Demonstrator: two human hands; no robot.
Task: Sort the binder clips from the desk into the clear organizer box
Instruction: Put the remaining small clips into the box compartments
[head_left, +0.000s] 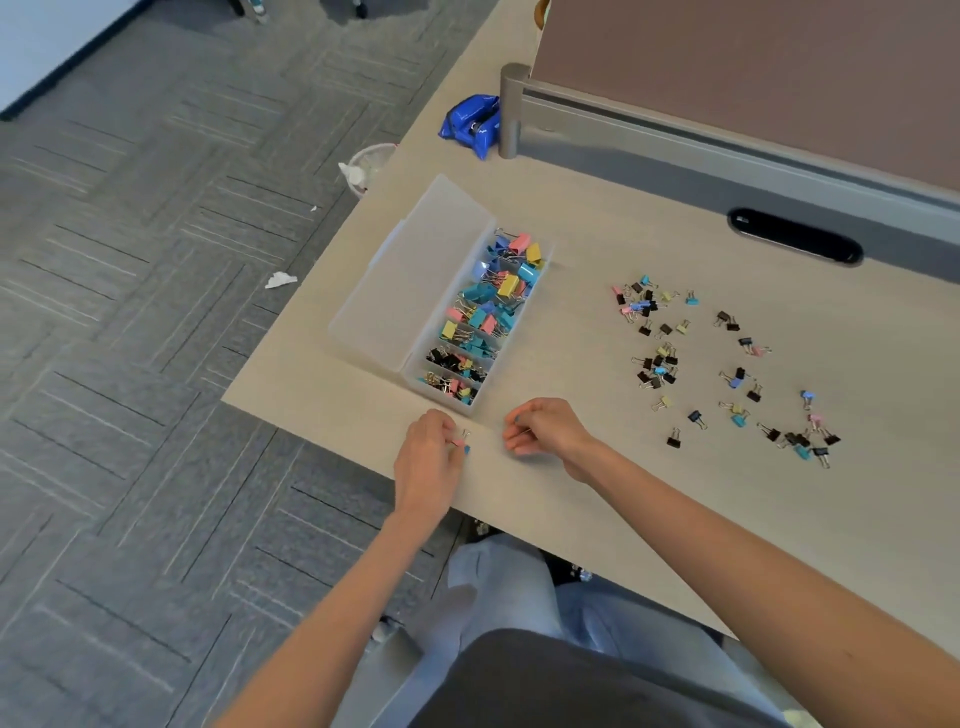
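The clear organizer box (415, 382) lies open on the desk, its lid (410, 275) folded out to the left. Its compartments hold several coloured and black binder clips. More small clips (660, 358) are scattered loose on the desk to the right. My left hand (428, 457), just in front of the box's near end, pinches small pink and blue binder clips (461, 443). My right hand (545, 428) hovers beside it with fingers curled, pinching a small clip by its thin wire handle (519, 431); most of that clip is hidden by the fingers.
A blue plastic bag (470, 124) lies at the back by the post of a grey desk divider (675, 135). A black cable slot (795, 236) is set into the desk. The desk's left edge runs just beyond the box lid. A waste bin (369, 166) stands on the carpet.
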